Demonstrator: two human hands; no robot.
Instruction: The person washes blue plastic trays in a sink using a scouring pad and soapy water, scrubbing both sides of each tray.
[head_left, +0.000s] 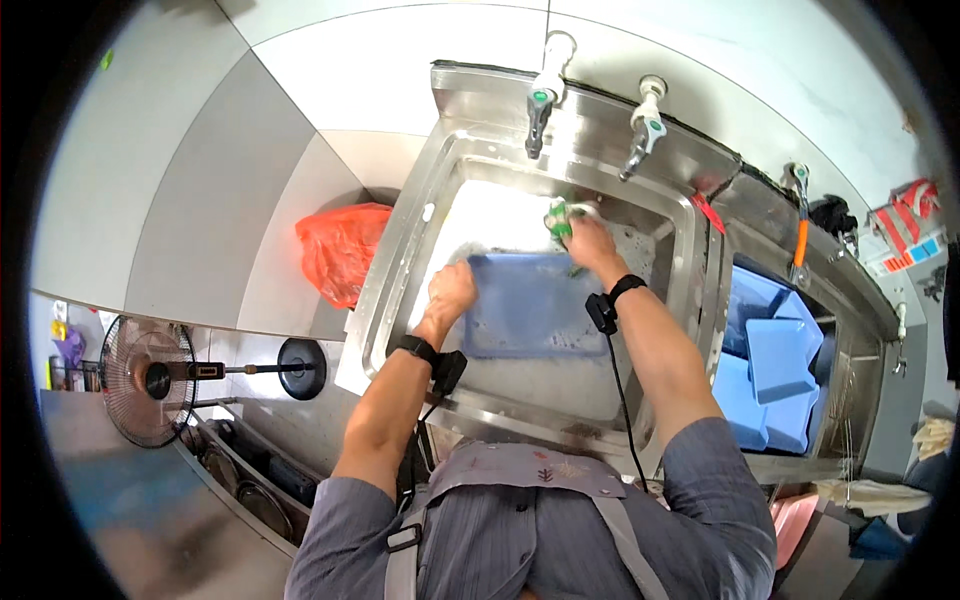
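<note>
A shallow blue tray [535,310] lies in the steel sink [690,270], wet and with foam around it. My left hand [453,290] is closed on the tray's left edge near its far corner. Closed on a crumpled green and white cloth [558,218], my right hand [592,245] is over the tray's far edge, towards the right. Whether the cloth touches the tray is hard to make out. White suds fill the sink's far left part. Black bands with small devices circle both wrists, and cables hang from them.
Two taps [540,110] [645,135] stick out above the sink. In the right-hand basin several blue trays [780,360] are piled, near a tap with an orange handle [801,240]. An orange plastic bag [343,250] sits left of the sink; a fan [150,381] stands farther left.
</note>
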